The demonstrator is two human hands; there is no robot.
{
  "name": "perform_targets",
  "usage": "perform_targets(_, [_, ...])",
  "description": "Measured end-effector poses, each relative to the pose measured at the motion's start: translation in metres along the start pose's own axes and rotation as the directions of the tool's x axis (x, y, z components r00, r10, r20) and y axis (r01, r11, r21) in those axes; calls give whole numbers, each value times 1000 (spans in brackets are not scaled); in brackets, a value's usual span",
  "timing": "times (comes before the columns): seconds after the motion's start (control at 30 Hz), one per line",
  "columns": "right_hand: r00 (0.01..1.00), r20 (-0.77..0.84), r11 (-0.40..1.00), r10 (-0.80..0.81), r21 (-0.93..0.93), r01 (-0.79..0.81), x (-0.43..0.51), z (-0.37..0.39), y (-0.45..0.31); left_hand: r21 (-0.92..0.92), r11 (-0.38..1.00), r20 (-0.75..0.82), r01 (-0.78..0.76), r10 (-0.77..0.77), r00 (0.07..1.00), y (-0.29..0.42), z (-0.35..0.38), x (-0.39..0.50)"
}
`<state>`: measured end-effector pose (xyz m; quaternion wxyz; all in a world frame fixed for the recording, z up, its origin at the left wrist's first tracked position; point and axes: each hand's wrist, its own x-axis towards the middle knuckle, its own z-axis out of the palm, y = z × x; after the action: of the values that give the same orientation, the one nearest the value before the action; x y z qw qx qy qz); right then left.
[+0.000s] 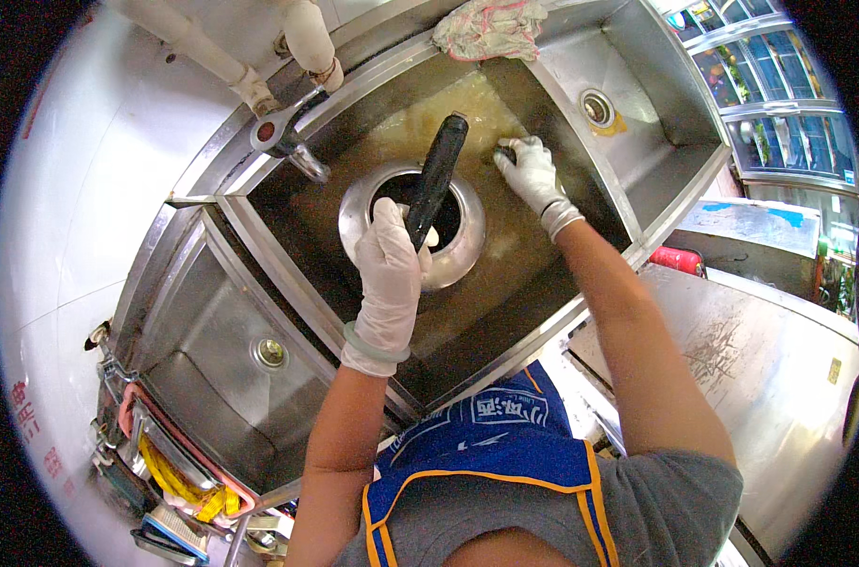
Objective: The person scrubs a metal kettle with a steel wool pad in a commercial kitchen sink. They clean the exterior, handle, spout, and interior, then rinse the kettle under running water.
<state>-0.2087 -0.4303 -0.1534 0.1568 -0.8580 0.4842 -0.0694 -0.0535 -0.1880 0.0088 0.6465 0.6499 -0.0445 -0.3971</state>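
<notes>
Both my hands wear white gloves. My left hand (pixel 392 266) is wrapped around the lower end of a thick black handle (pixel 440 170), which slants up across the mouth of a round metal pot (pixel 465 244). Whether that handle is joined to the pot cannot be made out. The pot sits in the middle basin, in cloudy brownish water (pixel 458 103). Right of the pot, the bent fingers of my right hand (pixel 532 173) close on a small dark object (pixel 505 152), possibly a scouring pad, at the water. Its shape is mostly hidden.
A lever faucet (pixel 288 138) reaches over the middle basin's left side. A crumpled cloth (pixel 490 28) lies on the far rim. Drained side basins (pixel 210 333) flank it, left and right. Brushes (pixel 171 535) and a pink-rimmed container (pixel 188 453) are at lower left; a red cylinder (pixel 677 260) lies right.
</notes>
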Motion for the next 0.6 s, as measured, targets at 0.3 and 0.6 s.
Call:
perform_targets(0.3, [952,302,787,40,578,-216,-27,-26,-14,-44,999,16,28,-27,1000,7,0,3])
perform_targets(0.6, [755,-199,755,-624,93,649,-93,-156,-184,-135,867,112,-480,495,862,-18,18,34])
